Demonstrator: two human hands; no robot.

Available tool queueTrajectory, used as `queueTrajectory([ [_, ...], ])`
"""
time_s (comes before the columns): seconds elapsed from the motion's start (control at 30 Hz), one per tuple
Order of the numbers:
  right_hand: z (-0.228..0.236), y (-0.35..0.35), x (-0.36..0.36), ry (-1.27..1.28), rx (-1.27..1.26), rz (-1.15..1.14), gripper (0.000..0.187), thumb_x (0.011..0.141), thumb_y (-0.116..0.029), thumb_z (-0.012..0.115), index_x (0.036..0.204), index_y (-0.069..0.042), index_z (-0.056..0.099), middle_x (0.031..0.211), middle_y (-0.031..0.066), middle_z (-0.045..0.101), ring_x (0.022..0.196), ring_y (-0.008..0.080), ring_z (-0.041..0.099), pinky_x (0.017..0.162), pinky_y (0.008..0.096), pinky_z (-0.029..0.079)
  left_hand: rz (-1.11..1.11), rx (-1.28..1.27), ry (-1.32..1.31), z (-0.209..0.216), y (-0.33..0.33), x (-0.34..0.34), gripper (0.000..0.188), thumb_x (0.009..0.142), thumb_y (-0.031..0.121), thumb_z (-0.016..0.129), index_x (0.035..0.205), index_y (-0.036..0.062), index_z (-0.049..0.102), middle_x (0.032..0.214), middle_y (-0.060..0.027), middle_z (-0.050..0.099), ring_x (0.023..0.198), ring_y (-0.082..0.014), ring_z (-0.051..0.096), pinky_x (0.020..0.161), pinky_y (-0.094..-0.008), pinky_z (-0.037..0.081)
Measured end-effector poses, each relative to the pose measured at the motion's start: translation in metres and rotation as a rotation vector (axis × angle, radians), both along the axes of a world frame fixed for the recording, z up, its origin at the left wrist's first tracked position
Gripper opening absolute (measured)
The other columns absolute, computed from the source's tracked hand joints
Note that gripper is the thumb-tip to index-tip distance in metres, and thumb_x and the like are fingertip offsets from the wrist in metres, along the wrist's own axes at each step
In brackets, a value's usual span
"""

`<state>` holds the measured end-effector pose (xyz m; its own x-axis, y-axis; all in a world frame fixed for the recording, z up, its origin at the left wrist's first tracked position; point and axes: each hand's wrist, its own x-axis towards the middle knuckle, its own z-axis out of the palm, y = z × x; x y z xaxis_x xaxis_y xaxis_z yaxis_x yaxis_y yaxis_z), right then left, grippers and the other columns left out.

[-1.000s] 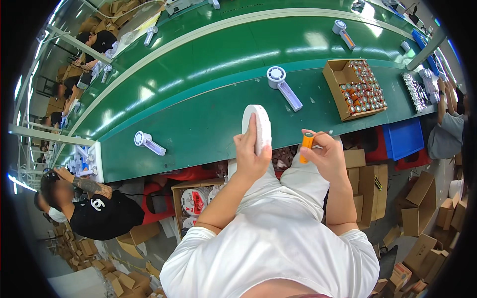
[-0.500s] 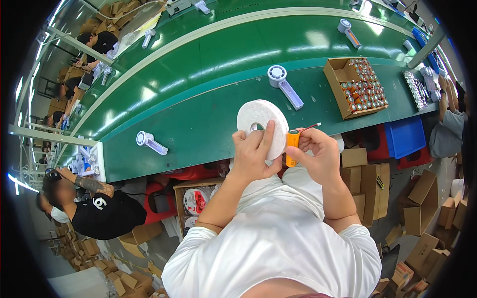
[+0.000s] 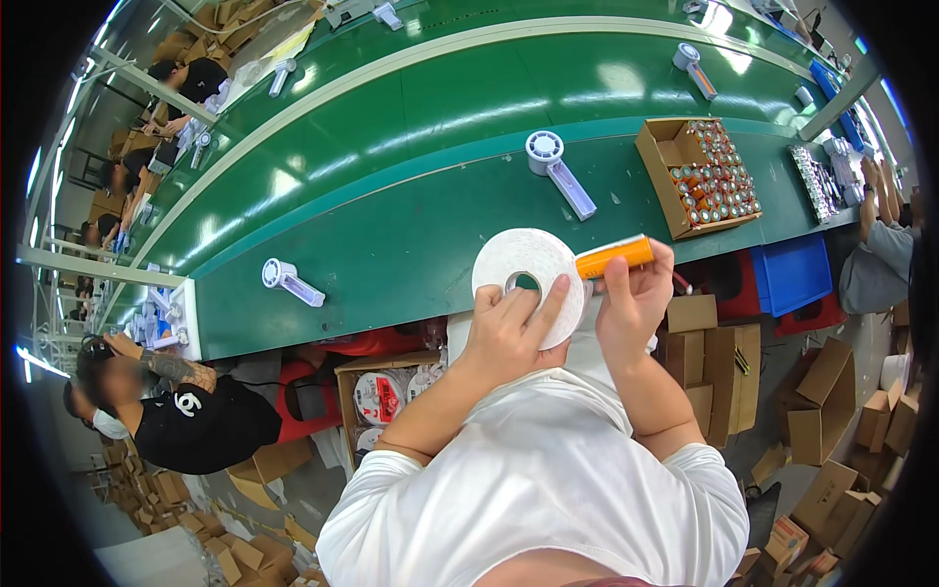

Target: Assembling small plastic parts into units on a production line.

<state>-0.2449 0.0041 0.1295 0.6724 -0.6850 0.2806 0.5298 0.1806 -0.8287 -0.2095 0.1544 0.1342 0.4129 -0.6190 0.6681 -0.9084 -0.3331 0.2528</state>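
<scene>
My left hand grips a wide white roll of tape, fingers at its centre hole and thumb along its right side. In my right hand is an orange cylindrical battery, pinched between thumb and fingers and lying nearly level. The battery's left end is at the roll's right rim; whether a strip of tape joins them I cannot tell. A wire end with a small plug shows just right of my right hand. Both hands are above the near edge of the green workbench.
Handheld fans lie on the bench, one ahead and one at left. An open cardboard box of orange batteries stands at right. Below it are a blue bin and cardboard cartons. A co-worker sits at left.
The battery has swung from upright to nearly level and moved up and right with my right hand. The roll has turned its flat face more toward me and sits slightly lower.
</scene>
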Motion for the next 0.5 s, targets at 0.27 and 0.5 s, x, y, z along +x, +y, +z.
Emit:
queueTrajectory([
  [0.27, -0.001, -0.068, 0.024, -0.110, 0.302, -0.116, 0.022, 0.096, -0.015, 0.062, 0.113, -0.005, 0.052, 0.102, 0.0055, 0.060, 0.087, 0.0130, 0.057, 0.073, 0.0276, 0.045, -0.057, 0.188, 0.064, -0.009, 0.018, -0.019, 0.081, 0.064, 0.029, 0.074, 0.136, 0.0015, 0.051, 0.073, -0.0027, 0.047, 0.064, -0.0179, 0.048, 0.065, -0.0363, 0.032],
  [0.5, -0.076, -0.124, 0.058, 0.235, -0.012, 0.153, 0.034, 0.092, -0.015, 0.068, 0.118, 0.004, 0.056, 0.092, 0.0022, 0.061, 0.069, 0.0055, 0.052, 0.058, 0.0181, 0.040, -0.054, 0.459, 0.268, -0.112, 0.064, -0.038, 0.056, 0.069, 0.031, 0.073, 0.114, 0.0020, 0.057, 0.095, -0.0133, 0.063, 0.083, -0.0304, 0.056, 0.077, -0.0431, 0.041],
])
